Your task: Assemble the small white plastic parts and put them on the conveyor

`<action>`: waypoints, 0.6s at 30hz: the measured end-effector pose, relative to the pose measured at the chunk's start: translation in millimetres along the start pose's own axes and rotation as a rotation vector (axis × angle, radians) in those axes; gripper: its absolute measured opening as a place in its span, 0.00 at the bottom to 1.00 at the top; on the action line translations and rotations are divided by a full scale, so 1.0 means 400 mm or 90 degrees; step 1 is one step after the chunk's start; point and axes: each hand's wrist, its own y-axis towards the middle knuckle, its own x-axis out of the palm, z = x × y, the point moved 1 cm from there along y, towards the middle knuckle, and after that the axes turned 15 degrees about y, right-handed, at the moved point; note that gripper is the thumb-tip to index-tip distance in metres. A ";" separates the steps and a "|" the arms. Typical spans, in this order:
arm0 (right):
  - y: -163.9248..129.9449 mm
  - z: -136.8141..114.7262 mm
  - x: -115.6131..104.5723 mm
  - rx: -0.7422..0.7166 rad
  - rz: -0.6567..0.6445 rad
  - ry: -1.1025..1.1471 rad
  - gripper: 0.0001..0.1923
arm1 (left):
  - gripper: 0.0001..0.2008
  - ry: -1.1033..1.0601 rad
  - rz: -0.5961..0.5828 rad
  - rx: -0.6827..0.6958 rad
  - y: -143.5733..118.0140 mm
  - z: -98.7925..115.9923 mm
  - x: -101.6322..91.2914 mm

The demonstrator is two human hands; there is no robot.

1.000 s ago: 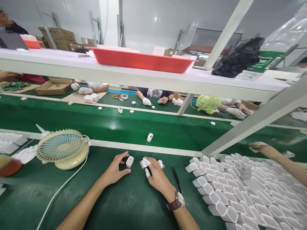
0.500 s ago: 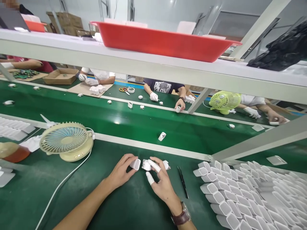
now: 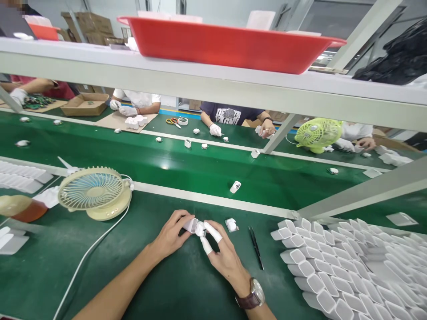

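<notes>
My left hand (image 3: 173, 231) is closed around a small white plastic housing (image 3: 190, 225), its open end facing right. My right hand (image 3: 220, 246), with white finger cots on thumb and forefinger, pinches a small white part (image 3: 200, 229) at the mouth of that housing. The two pieces meet; how far the part sits inside I cannot tell. To the right of my right hand lies a similar white part (image 3: 231, 225) on the green table. Black tweezers (image 3: 255, 248) rest beyond it.
Many white housings (image 3: 320, 266) stand in rows at the right. A cream fan (image 3: 93, 193) with a cable is at the left. Behind a pale rail, a green conveyor (image 3: 200, 171) carries a white housing (image 3: 235, 186). Overhead, a shelf holds a red tray (image 3: 220, 46). Co-workers sit opposite.
My right hand has brought the white part left, against the housing's open end. The conveyor pieces appear shifted right. Across the belt, a co-worker's hand has left a white housing by the rail.
</notes>
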 end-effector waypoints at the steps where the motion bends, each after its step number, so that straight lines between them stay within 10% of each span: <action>1: -0.001 0.000 0.000 -0.002 0.000 -0.001 0.32 | 0.22 0.000 -0.001 0.002 0.000 0.002 0.000; 18: 0.002 -0.005 0.009 -0.019 0.007 0.025 0.31 | 0.21 -0.011 -0.009 0.009 -0.001 0.009 -0.003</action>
